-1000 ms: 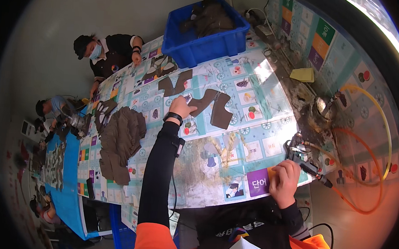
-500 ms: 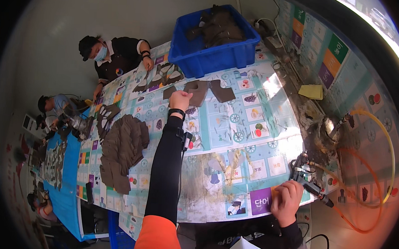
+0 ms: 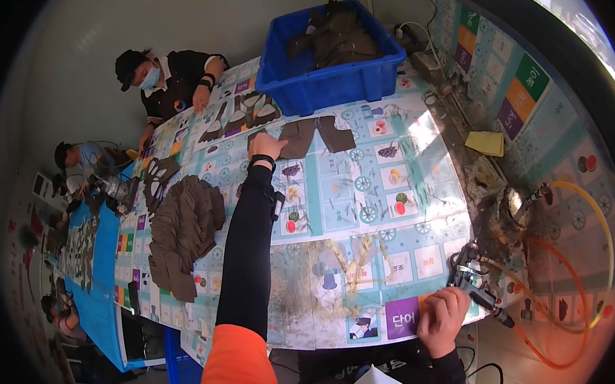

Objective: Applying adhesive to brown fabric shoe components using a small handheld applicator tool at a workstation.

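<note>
My left hand (image 3: 266, 146) reaches far across the table, closed on the left part of a dark brown fabric piece (image 3: 299, 139). Its thumb points right along the cloth, while the other fingertips are partly hidden. The piece lies flat, with a notch near its middle and a wider end (image 3: 337, 136) to the right. My right hand (image 3: 445, 319) is at the table's near right edge, fingers curled against the handle of a spray gun (image 3: 476, 292). An orange hose runs from the gun's lower end.
A pile of overlapping brown fabric pieces (image 3: 187, 223) lies left of my arm. A blue bin (image 3: 328, 88) with more cloth stands at the far side. Across the table sits a masked co-worker (image 3: 177, 85) beside cut pieces (image 3: 256, 110). A metal pot (image 3: 507, 211) and yellow cloth (image 3: 485, 142) are at right.
My left hand has shifted a little left, and the brown fabric piece has slid left with it. The co-worker's hand has moved back from the cut pieces. My right hand stays by the spray gun.
</note>
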{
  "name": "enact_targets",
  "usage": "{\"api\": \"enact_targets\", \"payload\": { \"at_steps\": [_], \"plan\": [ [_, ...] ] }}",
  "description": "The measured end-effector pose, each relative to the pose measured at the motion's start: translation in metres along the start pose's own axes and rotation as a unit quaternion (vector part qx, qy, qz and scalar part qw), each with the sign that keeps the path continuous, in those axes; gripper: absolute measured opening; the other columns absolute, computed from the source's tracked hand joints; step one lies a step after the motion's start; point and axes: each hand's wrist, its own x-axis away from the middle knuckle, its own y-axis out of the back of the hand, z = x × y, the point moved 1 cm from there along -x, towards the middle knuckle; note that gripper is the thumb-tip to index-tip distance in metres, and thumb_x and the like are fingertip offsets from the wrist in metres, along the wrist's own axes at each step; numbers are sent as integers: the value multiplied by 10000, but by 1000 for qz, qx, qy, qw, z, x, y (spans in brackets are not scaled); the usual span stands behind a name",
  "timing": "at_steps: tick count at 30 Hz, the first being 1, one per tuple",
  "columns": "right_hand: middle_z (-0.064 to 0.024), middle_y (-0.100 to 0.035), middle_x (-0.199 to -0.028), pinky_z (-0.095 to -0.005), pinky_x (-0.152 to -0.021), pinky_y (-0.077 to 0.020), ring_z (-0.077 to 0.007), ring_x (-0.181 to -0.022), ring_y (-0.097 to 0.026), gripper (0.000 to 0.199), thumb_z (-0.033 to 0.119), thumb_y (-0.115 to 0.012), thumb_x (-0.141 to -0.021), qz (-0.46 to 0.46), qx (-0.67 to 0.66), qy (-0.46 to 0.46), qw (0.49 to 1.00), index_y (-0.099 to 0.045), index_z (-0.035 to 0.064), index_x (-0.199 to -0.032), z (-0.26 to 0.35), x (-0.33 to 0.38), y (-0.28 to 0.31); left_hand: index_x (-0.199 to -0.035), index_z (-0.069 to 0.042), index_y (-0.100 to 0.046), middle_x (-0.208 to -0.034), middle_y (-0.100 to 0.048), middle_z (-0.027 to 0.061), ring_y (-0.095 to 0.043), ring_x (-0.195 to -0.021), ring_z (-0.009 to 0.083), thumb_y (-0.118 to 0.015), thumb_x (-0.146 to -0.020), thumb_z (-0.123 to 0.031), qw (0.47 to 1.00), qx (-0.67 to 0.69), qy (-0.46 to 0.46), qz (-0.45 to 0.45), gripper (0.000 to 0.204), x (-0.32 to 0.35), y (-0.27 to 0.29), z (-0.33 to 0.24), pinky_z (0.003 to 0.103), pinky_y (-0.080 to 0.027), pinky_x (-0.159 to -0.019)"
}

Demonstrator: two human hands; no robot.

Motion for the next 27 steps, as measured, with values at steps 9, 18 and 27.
{"api": "enact_targets", "payload": {
  "at_steps": [9, 18, 27],
  "plan": [
    [-107, -576, -900, -490, -901, -416, -344, -975, -547, 198, -21, -588, -598, -1, -4, -3, 1000, -589, 40, -787, 2, 1, -3, -777, -56, -733, -875, -721, 191, -684, -885, 359, -794, -761, -358, 992, 37, -2, -119, 309, 11, 25, 15, 434, -527, -781],
    [-144, -558, -935, -467, -924, -394, -376, -1025, -518, 220, -40, -558, -625, -2, 20, 2, 1000, -559, 24, -835, -5, 9, 0, -880, -91, -718, -757, -689, 96, -671, -735, 271, -797, -762, -308, 985, 100, -57, -124, 259, 106, 117, 97, 378, -515, -673],
    [-131, -575, -964, -472, -947, -378, -358, -1054, -525, 162, -28, -566, -671, -33, 30, 37, 998, -557, 21, -825, -6, 9, -10, -1112, -90, -650, -1137, -688, 118, -633, -1087, 333, -830, -703, -416, 969, -81, 196, -124, 553, 176, 182, 326, 481, -496, -880]
  ]
}}
